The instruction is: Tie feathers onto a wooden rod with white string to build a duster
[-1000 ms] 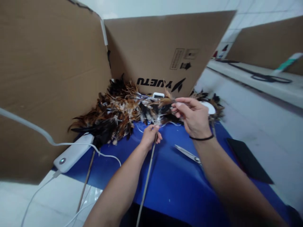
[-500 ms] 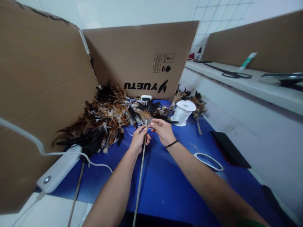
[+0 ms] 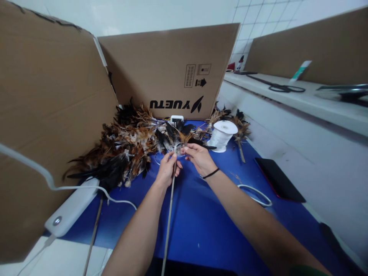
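Observation:
My left hand (image 3: 166, 169) is closed round the upper end of a thin stick (image 3: 169, 220), which slopes down toward me. Black and brown feathers (image 3: 171, 134) show at and just beyond the stick's tip. Which of them are fixed to it I cannot tell. Close to that tip, my right hand (image 3: 202, 159) has its thumb and fingers pinched together. Whatever lies in this pinch is too small to make out. A white spool (image 3: 222, 137) stands beyond my right hand, and a large pile of feathers (image 3: 133, 134) lies to the left.
Cardboard panels (image 3: 161, 65) enclose the back and left of the blue tabletop (image 3: 212, 230). A white power bank-like device (image 3: 71, 207) with a cable sits left. On the right lie a white ring (image 3: 254, 194) and a dark phone (image 3: 278, 179). Scissors (image 3: 283, 88) rest on a ledge.
My right hand has shifted slightly, its fingertips a little farther from the stick's tip. The brown feather near them now leans more to the right. My left hand keeps hold of the stick.

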`<state>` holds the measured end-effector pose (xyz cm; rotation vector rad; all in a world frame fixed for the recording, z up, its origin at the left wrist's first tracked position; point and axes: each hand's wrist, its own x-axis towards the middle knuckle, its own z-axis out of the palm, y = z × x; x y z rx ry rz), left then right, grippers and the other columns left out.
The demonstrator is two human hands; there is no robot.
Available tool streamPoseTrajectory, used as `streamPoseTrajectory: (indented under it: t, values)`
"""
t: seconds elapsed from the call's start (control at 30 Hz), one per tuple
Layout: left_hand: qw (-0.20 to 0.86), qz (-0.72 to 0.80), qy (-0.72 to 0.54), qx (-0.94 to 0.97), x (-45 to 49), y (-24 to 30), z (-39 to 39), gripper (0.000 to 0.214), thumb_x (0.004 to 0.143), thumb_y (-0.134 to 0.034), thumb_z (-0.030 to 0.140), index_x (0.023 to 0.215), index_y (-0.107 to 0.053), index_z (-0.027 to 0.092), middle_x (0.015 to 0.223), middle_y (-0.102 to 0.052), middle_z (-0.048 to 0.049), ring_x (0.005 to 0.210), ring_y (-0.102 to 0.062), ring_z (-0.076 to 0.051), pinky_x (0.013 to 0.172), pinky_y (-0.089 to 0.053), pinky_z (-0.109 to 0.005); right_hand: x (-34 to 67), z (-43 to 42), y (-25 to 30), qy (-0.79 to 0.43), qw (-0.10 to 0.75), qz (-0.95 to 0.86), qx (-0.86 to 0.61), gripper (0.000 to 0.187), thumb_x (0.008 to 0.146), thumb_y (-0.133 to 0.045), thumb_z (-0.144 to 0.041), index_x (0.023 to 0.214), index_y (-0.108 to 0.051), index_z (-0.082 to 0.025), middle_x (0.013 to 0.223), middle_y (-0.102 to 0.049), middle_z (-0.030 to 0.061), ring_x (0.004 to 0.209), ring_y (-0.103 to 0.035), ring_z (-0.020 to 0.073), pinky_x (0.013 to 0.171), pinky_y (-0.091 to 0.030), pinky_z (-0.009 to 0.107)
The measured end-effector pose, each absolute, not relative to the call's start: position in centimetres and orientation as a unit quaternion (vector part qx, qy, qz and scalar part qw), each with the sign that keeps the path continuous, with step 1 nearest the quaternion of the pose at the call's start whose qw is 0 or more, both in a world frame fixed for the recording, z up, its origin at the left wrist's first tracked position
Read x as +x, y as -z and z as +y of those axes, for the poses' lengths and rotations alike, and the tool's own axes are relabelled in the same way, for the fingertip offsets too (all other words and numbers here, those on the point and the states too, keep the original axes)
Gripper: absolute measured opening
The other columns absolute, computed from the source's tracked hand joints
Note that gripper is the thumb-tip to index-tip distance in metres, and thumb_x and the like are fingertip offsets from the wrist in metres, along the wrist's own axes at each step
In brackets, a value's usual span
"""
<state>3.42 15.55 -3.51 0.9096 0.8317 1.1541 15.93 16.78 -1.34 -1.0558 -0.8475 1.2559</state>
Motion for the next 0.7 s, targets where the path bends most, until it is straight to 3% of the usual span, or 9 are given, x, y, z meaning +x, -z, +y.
streamPoseTrajectory:
  t: [0.1,0.2,0.43,0.7]
  values:
    - [0.671,0.36,-0.507,0.403,3.3,3.11,15.4,0.04,0.08,-0.054,0.035,0.113,-0.046,0.013,0.047,-0.054,0.0041,0.029,-0.039,-0.008,0.028,-0.025,-0.017,15.87,16.83,0.95,-0.554,0.602,-0.364,-0.446,0.032,0.051,-0.077,-0.03,0.075,-0.062,-0.014,0.065,-0.06,-0.0011,0.063,-0.054,0.0102,0.052,-0.038,0.022]
    - [0.677,0.364,-0.501,0.398,3.25,2.76,15.33,0.03,0.08,-0.054,0.033,0.102,-0.051,0.013,0.047,-0.053,0.0036,0.029,-0.039,-0.008,0.027,-0.025,-0.017,15.68,16.87,0.57,-0.565,0.598,-0.367,-0.434,0.032,0.05,-0.078,-0.03,0.071,-0.061,-0.014,0.059,-0.055,-0.0037,0.057,-0.049,0.0082,0.051,-0.036,0.022]
    - [0.679,0.37,-0.512,0.373,3.06,2.57,15.64,0.016,0.074,-0.056,0.023,0.085,-0.052,0.012,0.072,-0.062,-0.0031,0.032,-0.044,-0.005,0.029,-0.025,-0.017,15.51,16.89,0.47,-0.592,0.554,-0.39,-0.436,0.032,0.05,-0.078,-0.032,0.067,-0.057,-0.015,0.053,-0.055,-0.0031,0.051,-0.051,0.0088,0.048,-0.035,0.022]
    - [0.682,0.366,-0.498,0.391,2.75,2.55,15.69,0.015,0.071,-0.056,0.022,0.082,-0.055,0.012,0.054,-0.056,0.001,0.031,-0.042,-0.007,0.03,-0.025,-0.018,15.53,17.29,1.17,-0.584,0.542,-0.402,-0.452,0.028,0.051,-0.077,-0.031,0.063,-0.057,-0.015,0.054,-0.054,-0.0029,0.052,-0.049,0.0087,0.046,-0.035,0.022]
